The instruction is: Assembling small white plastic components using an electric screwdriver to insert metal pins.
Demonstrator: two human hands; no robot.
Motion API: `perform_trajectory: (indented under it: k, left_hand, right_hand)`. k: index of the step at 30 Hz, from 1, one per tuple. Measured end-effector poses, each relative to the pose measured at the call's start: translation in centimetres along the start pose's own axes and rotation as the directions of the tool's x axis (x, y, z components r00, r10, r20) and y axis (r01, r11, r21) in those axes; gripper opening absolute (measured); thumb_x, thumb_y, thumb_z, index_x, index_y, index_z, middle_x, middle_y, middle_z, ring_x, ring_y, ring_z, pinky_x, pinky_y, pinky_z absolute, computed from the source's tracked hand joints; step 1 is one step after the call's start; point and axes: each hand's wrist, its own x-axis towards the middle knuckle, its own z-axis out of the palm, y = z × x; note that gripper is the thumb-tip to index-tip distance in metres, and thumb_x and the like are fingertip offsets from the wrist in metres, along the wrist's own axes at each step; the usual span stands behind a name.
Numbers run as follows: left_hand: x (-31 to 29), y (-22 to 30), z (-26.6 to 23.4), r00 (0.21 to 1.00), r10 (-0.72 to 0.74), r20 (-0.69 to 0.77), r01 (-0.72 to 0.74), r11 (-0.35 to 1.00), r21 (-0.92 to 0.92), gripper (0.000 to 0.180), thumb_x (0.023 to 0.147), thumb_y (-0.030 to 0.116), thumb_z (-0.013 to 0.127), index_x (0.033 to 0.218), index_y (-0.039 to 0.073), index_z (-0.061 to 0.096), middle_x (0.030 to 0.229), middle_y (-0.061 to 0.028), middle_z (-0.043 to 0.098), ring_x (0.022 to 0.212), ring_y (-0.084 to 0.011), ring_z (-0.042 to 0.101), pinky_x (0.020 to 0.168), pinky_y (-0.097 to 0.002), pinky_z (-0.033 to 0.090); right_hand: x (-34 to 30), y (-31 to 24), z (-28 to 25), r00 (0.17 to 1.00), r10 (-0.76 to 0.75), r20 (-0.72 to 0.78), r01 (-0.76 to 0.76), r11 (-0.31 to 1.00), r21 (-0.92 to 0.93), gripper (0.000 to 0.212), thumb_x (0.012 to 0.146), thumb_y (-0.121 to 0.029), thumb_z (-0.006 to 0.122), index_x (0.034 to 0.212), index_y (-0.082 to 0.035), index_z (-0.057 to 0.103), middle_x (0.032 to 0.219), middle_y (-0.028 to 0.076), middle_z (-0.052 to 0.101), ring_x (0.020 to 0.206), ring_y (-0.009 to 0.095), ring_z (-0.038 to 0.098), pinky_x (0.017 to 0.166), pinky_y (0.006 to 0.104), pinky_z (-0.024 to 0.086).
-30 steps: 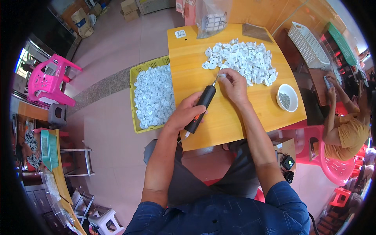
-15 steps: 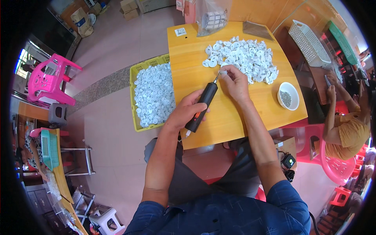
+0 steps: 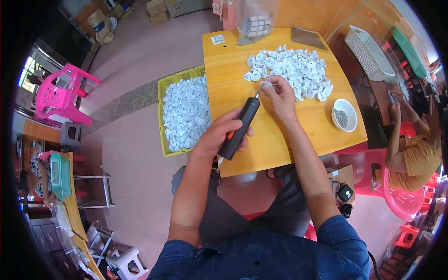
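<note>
Two tbls: wood table (image 3: pixel 280 140), pink tile floor (image 3: pixel 135 154), yellow crate (image 3: pixel 164 116).

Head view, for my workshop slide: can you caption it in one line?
Left hand holds a black electric screwdriver to a small white part pinched in the right hand, over a wooden table.

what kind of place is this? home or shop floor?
Most likely a small assembly workshop, not a home. The left hand holds a black electric screwdriver to a small white part pinched in the right hand, beside a heap of white parts and a yellow crate filled with more.
</note>
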Motion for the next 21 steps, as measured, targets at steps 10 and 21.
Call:
perform_trajectory:
  k: [10, 21]
  left_hand:
    - [-0.2, 1.2, -1.7, 0.967, 0.135, -0.216, -0.124, 0.990, 0.066, 0.046, 0.097, 0.020, 0.053, 0.137, 0.001, 0.045, 0.097, -0.0132, 0.066, 0.068, -0.0172, 0.067, 0.056, -0.0296, 0.057]
    - [1.4, 1.4, -1.3, 0.979, 0.130, -0.158, -0.122, 0.991, 0.061, 0.046, 0.096, 0.018, 0.054, 0.138, 0.002, 0.047, 0.094, -0.0116, 0.067, 0.069, -0.0174, 0.066, 0.057, -0.0306, 0.056]
  right_hand:
    - [-2.3, -1.6, 0.5, 0.889, -0.282, 0.362, 0.456, 0.635, -0.624, 0.010, 0.081, -0.009, 0.070, 0.091, -0.007, 0.067, 0.093, 0.014, 0.066, 0.087, 0.034, 0.065, 0.075, 0.0405, 0.053]
    - [-6.1, -8.1, -5.3, 0.944, -0.204, 0.260, 0.324, 0.724, -0.609, 0.021, 0.085, -0.008, 0.070, 0.106, -0.006, 0.070, 0.104, 0.014, 0.069, 0.094, 0.029, 0.068, 0.080, 0.0361, 0.055]
